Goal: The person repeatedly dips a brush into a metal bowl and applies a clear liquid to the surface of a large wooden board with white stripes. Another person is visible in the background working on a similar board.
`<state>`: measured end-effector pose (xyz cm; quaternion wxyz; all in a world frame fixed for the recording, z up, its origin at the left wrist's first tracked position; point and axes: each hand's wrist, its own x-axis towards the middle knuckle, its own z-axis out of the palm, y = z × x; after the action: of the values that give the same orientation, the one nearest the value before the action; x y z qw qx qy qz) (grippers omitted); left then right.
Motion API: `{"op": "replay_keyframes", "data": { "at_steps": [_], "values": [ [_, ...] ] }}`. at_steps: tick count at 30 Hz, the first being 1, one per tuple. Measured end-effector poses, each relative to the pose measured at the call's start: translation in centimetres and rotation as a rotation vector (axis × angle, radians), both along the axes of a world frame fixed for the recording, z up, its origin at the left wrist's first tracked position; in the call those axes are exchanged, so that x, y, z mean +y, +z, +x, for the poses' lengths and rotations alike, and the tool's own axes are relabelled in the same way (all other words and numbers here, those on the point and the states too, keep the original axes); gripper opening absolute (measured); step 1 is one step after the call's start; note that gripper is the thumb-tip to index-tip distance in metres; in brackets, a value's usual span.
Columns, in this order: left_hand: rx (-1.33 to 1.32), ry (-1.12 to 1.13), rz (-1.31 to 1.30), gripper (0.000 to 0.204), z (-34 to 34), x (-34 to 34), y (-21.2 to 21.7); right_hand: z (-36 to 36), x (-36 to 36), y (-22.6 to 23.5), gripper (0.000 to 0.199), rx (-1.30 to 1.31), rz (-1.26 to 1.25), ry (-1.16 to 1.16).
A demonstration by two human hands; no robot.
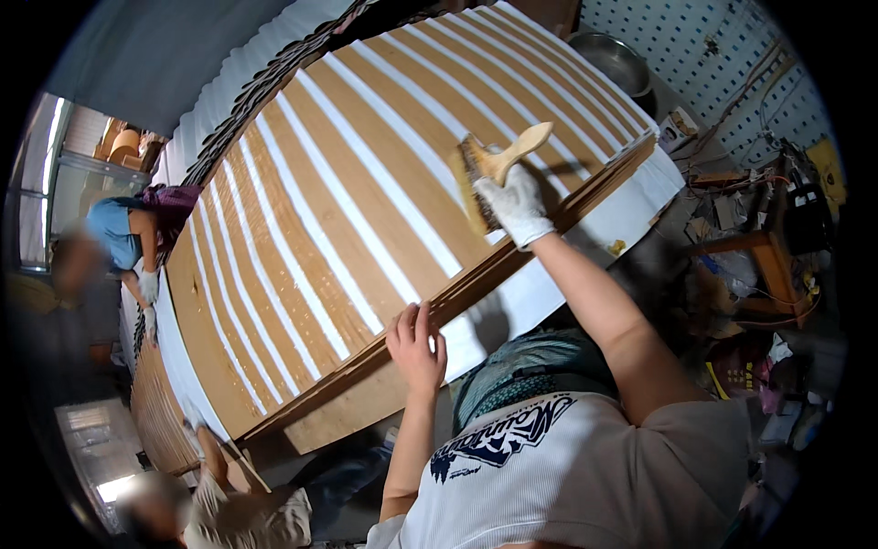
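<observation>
Metal bowl [611,57]: round, grey, beyond the far corner of the bench, upper right.
Pegboard wall [695,37]: white, perforated, behind the bowl.
Wooden stool [764,261]: right side, amid cluttered tools and cables.
Co-workers: 2; 1 in a blue top [117,233] at the left edge, 1 in a light top [247,512] at the lower left.
Window [41,183]: far left, bright.

Stack of wooden sheets [302,229] lies on the table [594,229]. Right hand [517,203] on the stack's right part, wooden brush [494,165] in it. Left hand [416,343] on the near edge. Metal bowl [608,59] beyond the far right corner.
</observation>
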<state>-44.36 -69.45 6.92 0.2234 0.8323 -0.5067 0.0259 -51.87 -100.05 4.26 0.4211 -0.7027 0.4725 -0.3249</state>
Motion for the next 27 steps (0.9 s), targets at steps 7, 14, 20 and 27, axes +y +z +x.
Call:
{"op": "replay_keyframes", "data": {
  "at_steps": [7,14,20,27],
  "values": [
    [0.105,-0.069,0.008,0.048,-3.9,-2.4,0.9,-13.8,-9.6,-1.0,0.028,-0.726,0.425,-0.273],
    [0.224,-0.346,-0.073,0.042,-5.4,-8.4,1.0,-20.3,-3.8,6.0,0.045,-1.394,0.887,-0.348],
    [0.331,-0.543,-0.147,0.038,-6.5,-15.1,1.0,-25.4,-2.3,5.8,0.040,-1.263,0.786,-0.262],
    [0.367,-0.522,-0.167,0.036,-9.2,-22.9,0.9,-32.1,-6.6,0.7,0.033,-1.216,0.734,-0.550]
  ]
}}
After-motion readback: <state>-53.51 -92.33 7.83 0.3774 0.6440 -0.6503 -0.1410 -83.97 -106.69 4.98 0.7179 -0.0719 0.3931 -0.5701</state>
